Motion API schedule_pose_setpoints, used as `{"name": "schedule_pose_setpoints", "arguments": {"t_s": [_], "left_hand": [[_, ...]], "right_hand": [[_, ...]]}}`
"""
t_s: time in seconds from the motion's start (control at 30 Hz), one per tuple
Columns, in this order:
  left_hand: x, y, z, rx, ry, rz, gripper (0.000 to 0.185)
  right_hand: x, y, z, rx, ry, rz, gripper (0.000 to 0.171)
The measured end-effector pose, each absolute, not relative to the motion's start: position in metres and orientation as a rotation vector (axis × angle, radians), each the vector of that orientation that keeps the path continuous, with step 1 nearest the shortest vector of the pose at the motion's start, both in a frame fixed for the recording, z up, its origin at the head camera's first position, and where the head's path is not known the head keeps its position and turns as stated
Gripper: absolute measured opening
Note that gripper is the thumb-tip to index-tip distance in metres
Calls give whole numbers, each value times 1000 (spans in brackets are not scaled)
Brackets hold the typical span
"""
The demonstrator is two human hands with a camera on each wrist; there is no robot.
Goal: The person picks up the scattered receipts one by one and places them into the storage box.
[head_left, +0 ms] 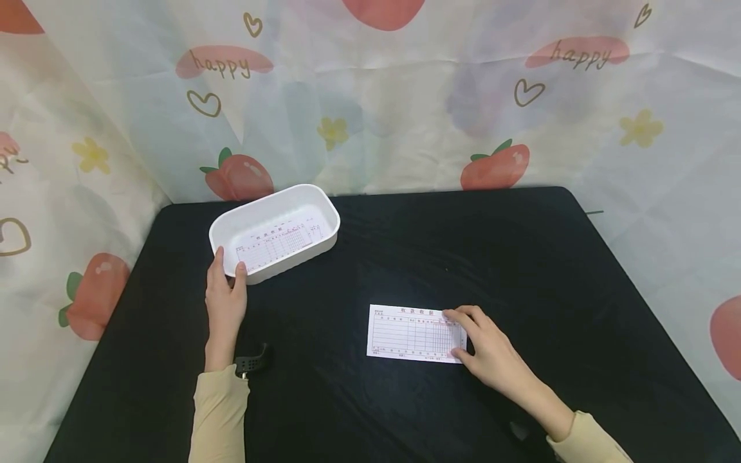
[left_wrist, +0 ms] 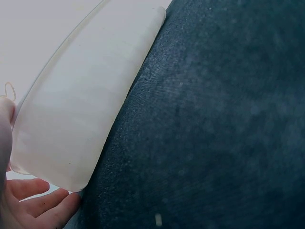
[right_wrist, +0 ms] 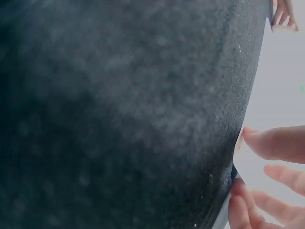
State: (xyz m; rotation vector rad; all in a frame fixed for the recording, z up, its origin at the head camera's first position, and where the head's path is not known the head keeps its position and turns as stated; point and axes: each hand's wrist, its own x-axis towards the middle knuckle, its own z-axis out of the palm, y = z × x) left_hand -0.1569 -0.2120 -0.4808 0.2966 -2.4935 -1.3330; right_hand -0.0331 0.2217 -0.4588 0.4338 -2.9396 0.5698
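A white plastic tray (head_left: 292,259) with rounded corners sits toward the back left of the black table. Inside it lies a printed receipt slip (head_left: 276,244). My left hand (head_left: 226,299) grips the tray's near left corner, thumb on the near side and fingers round the left end. The left wrist view shows the tray's outer wall (left_wrist: 81,105) above those fingers. A second receipt slip (head_left: 399,334) is at the middle of the table. My right hand (head_left: 489,350) holds its right end between thumb and fingers. Whether this slip is lifted, I cannot tell.
The black cloth-covered table (head_left: 359,411) spreads under both hands. Behind it and on the sides hangs a pale curtain (head_left: 393,116) printed with fruit, hearts and flowers. A black strap (head_left: 251,363) is on the left wrist.
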Motion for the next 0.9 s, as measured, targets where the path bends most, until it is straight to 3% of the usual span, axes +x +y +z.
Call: {"name": "schedule_pose_setpoints", "arguments": {"t_s": [0.7,0.9], "left_hand": [[-157,-213,-480,302,-2507,-1326,62],[-158,-213,-481,289,-2504,-1329,62]], "right_hand": [[-58,223,-441,196,-2623,1158,35],[-69,217,-436,100,-2573,1351,34]]}}
